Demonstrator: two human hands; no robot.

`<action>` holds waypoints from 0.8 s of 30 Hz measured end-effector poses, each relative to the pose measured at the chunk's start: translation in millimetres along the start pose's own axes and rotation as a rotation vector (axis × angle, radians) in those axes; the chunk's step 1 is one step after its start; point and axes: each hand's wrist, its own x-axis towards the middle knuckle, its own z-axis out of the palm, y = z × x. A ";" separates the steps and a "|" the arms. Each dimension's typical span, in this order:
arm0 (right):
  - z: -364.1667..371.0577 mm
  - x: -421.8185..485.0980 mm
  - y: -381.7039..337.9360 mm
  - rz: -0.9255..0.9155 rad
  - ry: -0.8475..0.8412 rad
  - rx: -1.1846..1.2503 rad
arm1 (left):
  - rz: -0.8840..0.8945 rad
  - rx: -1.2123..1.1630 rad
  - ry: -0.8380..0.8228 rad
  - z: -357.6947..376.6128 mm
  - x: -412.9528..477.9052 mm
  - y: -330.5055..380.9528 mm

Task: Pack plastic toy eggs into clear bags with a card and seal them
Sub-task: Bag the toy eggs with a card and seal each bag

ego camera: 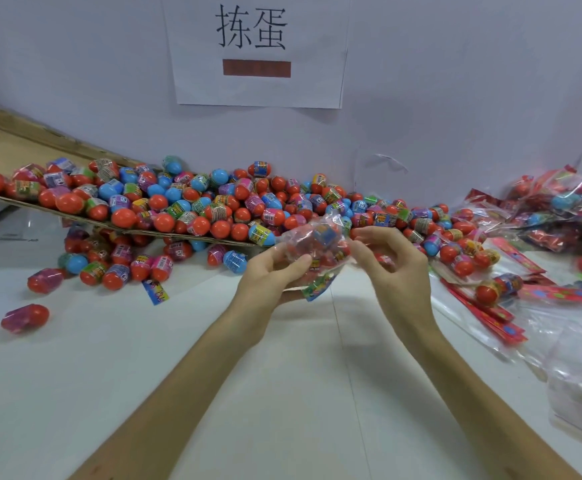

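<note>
Eggs [320,242] sit bunched inside a clear bag [303,237], which is held up off the worktop [178,358] just in front of the loose egg pile [213,202]. The left hand [272,275] curls around the bag's lower end with the thumb on top, likely to stop the eggs and the printed card [319,287] slipping out. The right hand [395,263], fingers bent, seems to pinch the film at the bag's other side, probably gathering it for sealing. Right of the pile lie finished bags [552,199]. In front of the pile's right end lie spare cards [483,306], within that hand's reach.
</note>
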 end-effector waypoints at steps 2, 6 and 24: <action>-3.2 3.4 0.4 0.183 -0.051 0.087 | 0.010 0.034 -0.038 0.0 -0.6 -1.0; -3.6 5.8 0.4 0.251 -0.124 0.192 | 0.029 0.066 -0.061 1.4 -1.6 -1.8; -10.7 7.7 -0.9 0.748 -0.325 0.875 | -0.029 -0.025 -0.208 -2.3 -3.1 0.4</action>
